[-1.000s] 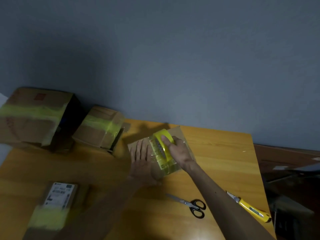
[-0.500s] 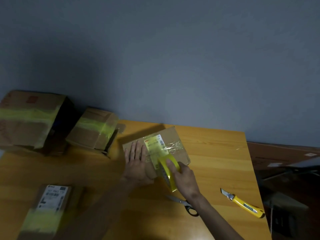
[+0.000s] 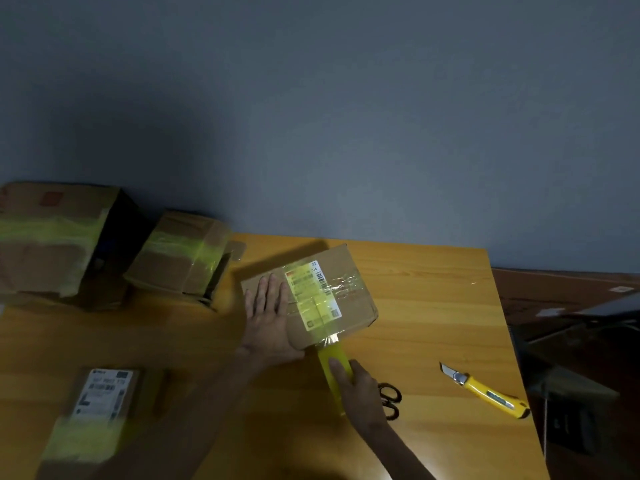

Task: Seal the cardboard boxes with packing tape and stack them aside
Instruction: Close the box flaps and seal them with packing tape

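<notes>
Lying flat, the left hand [image 3: 268,315] is pressed on the cardboard box [image 3: 353,292]; the yellow tape roll [image 3: 333,367] is gripped by the right hand [image 3: 360,393].

Left hand: we see it [image 3: 268,317] lying flat, fingers straight, on the cardboard box [image 3: 356,303] near the table's [image 3: 433,306] far edge.
Right hand: we see it [image 3: 362,398] gripping the yellow tape roll [image 3: 332,362] at the box's near edge.
Scissors: [image 3: 393,401] partly behind that hand.
Utility knife: [image 3: 485,393] near the right edge.
Far-left corner: big taped box [image 3: 52,244] beside smaller taped box [image 3: 180,258].
</notes>
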